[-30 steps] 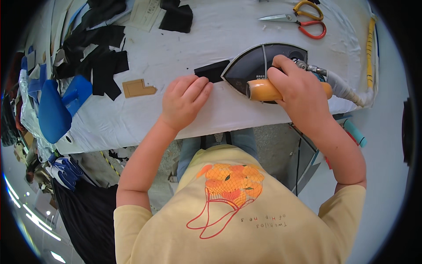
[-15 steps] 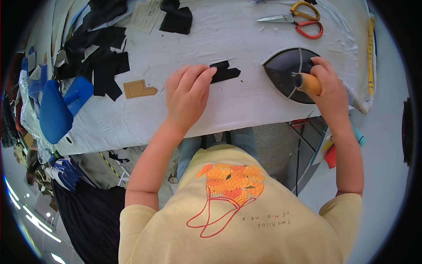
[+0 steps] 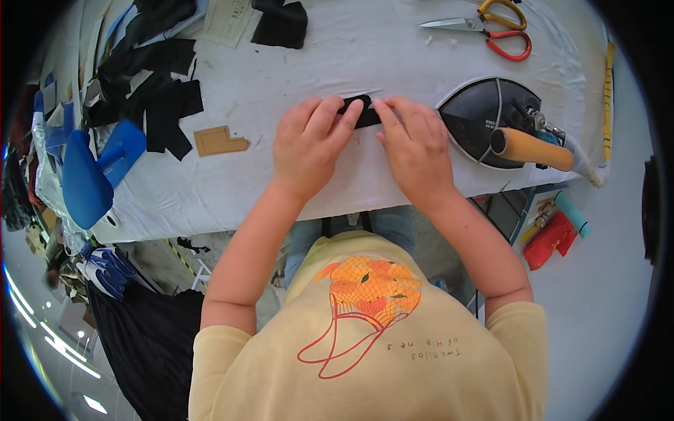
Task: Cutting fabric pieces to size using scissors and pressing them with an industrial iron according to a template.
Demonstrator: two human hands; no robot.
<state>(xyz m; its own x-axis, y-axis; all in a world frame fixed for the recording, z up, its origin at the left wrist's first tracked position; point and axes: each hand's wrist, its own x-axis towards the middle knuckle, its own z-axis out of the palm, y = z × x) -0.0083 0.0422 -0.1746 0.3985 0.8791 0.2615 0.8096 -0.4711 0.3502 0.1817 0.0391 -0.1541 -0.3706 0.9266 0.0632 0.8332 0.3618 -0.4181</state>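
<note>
Centrally, a black fabric strip [image 3: 366, 118] lies on the white-covered worktop [image 3: 232, 189], between the two hands and back from the near edge. The left hand [image 3: 312, 144] grasps the left end of the strip, with thumb and bent fingers bearing on the cloth. The right hand [image 3: 414, 144] has its fingertips at the right end of the strip; whether they pinch it or only rest against it cannot be told.

Just beside the right hand, toward the right edge, stands an iron [image 3: 467, 116], its pointed tip facing left. Its wooden handle [image 3: 537, 149] is free of both hands. A pale hose [image 3: 581, 160] runs from the rear of the iron to the right edge.

Near the far right corner lie scissors [image 3: 481, 28], blades pointing left, one handle loop red and the other yellow-brown. Left of the left hand, and apart from it, lies a brown cardboard template [image 3: 221, 141]. Farther toward the left edge are overlapping black fabric pieces [image 3: 165, 105]. A sheet of paper [image 3: 226, 22] and a black fabric offcut [image 3: 279, 28] lie side by side near the far edge. At the near left corner sits a blue curved object [image 3: 88, 182], of unclear kind.
</note>
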